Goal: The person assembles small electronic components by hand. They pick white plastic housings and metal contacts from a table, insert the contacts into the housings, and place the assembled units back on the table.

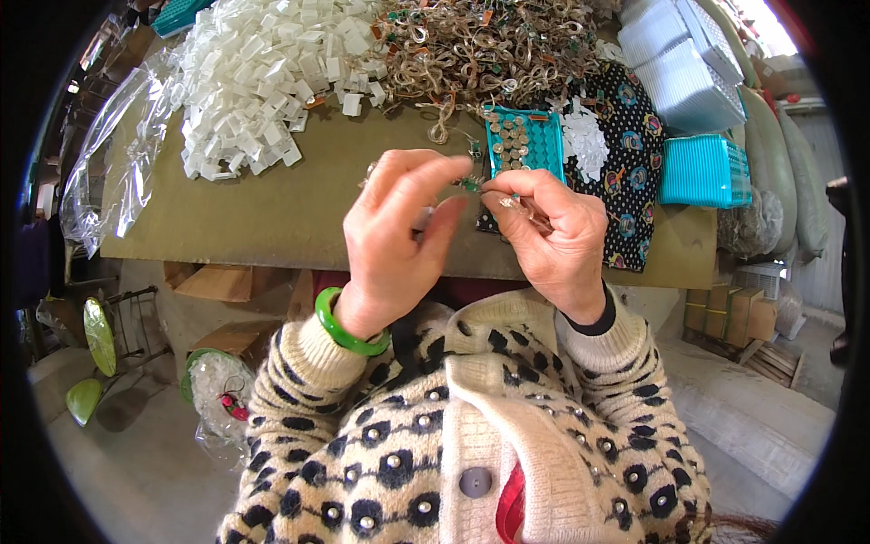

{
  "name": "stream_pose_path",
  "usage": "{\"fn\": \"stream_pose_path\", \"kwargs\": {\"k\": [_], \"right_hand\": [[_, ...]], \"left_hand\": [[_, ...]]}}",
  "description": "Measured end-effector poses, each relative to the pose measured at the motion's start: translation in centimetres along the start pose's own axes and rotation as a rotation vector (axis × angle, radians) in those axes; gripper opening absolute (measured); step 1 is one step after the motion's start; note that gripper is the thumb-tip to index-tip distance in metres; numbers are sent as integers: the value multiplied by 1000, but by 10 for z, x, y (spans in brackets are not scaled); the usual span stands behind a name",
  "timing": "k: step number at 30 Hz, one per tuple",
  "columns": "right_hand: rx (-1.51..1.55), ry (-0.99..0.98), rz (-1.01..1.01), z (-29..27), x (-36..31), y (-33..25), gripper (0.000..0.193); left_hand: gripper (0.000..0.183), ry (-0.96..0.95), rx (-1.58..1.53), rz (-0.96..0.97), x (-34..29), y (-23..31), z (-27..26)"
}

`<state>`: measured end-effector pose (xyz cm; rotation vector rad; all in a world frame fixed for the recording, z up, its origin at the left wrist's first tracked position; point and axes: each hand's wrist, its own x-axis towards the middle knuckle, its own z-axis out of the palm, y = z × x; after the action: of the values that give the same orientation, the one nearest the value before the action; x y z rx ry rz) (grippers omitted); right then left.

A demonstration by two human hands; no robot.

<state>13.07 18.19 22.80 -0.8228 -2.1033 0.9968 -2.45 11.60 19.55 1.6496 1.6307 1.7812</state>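
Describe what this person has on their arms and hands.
Both arms wear a cream knitted cardigan with black spots and small pearl beads, ribbed at the cuffs. The left hand has a green bangle at the wrist. A dark undersleeve edge shows at the right hand. No gloves.

Showing brown across the board [272, 208]; gleaming white in the heap of small plastic pieces [263, 82]; glinting bronze with green flecks in the tangle of wire parts [480, 45]; glowing teal on the tray [524, 143] and basket [702, 170]; dotting white over a black cloth [625, 154]; ringing jade green as a bangle [343, 328]; spotting black on a cream cardigan [453, 435].
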Motion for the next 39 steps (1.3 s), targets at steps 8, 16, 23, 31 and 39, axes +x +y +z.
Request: {"fn": "stream_pose_path", "kwargs": {"k": [8, 16, 23, 31, 39], "right_hand": [[-110, -12, -317, 3, 2, 13, 26], [19, -10, -349, 8, 6, 17, 20], [291, -114, -114, 4, -1, 15, 10], [542, -100, 180, 7, -2, 7, 5], [167, -134, -182, 13, -5, 2, 13]], "left_hand": [[20, -122, -1303, -1033, -11, 0, -17], [13, -155, -1318, -930, -19, 0, -10], [15, -264, -1360, -908, -24, -6, -7], [18, -216, -1644, -957, -25, -11, -9], [16, -357, -1364, -1024, -15, -7, -27]]}}
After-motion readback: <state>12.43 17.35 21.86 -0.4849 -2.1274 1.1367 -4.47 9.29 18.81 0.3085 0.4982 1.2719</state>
